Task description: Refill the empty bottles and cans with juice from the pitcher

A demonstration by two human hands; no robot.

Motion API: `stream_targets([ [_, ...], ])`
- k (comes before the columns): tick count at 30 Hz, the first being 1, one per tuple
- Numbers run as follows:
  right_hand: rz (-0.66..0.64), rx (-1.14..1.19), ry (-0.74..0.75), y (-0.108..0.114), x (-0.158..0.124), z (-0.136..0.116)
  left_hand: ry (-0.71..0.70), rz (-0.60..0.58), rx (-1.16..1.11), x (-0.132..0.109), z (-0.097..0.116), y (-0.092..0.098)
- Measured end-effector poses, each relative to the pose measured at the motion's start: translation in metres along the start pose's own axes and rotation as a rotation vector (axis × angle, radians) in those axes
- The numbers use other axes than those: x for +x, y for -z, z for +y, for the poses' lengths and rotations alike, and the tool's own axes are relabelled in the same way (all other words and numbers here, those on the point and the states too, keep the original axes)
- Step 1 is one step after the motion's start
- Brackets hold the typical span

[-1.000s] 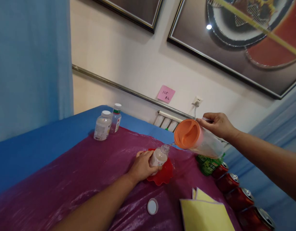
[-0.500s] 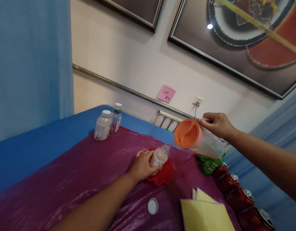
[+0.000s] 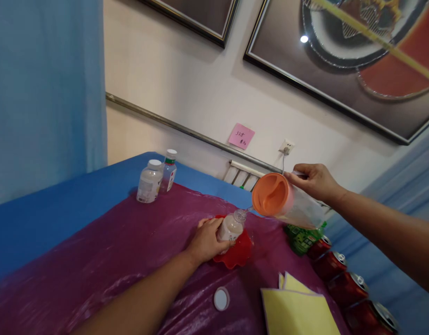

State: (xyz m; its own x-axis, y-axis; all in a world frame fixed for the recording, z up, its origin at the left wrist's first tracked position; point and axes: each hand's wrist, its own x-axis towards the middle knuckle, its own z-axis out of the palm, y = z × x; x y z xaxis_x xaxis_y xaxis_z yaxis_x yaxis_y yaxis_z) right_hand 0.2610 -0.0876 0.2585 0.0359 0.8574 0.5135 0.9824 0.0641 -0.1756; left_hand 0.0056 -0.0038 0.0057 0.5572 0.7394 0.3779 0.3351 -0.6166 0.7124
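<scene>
My left hand (image 3: 208,239) is wrapped round a clear bottle (image 3: 232,225) with a pale label and no cap, tilted a little to the right over a red scalloped dish (image 3: 239,253). My right hand (image 3: 314,181) grips the handle of a clear pitcher (image 3: 301,207) with an orange lid (image 3: 270,194). The pitcher is tipped to the left, and a thin stream of liquid runs from its spout to the bottle's mouth. A white cap (image 3: 221,298) lies nearer to me on the purple cover (image 3: 158,246).
Two capped bottles, one wide (image 3: 149,182) and one slimmer (image 3: 170,171), stand at the back left. Yellow cloths (image 3: 298,309) lie front right. Beside them are a green bottle (image 3: 301,238) and several red cans (image 3: 347,287). A metal rail (image 3: 186,130) runs along the wall.
</scene>
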Motion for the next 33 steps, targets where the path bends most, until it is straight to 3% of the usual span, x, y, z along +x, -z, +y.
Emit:
stream_targets([
  [33, 0.005, 0.028, 0.004, -0.0013, 0.0030, -0.0031, 0.013, -0.018, 0.000, -0.0007, 0.0001, 0.0003],
])
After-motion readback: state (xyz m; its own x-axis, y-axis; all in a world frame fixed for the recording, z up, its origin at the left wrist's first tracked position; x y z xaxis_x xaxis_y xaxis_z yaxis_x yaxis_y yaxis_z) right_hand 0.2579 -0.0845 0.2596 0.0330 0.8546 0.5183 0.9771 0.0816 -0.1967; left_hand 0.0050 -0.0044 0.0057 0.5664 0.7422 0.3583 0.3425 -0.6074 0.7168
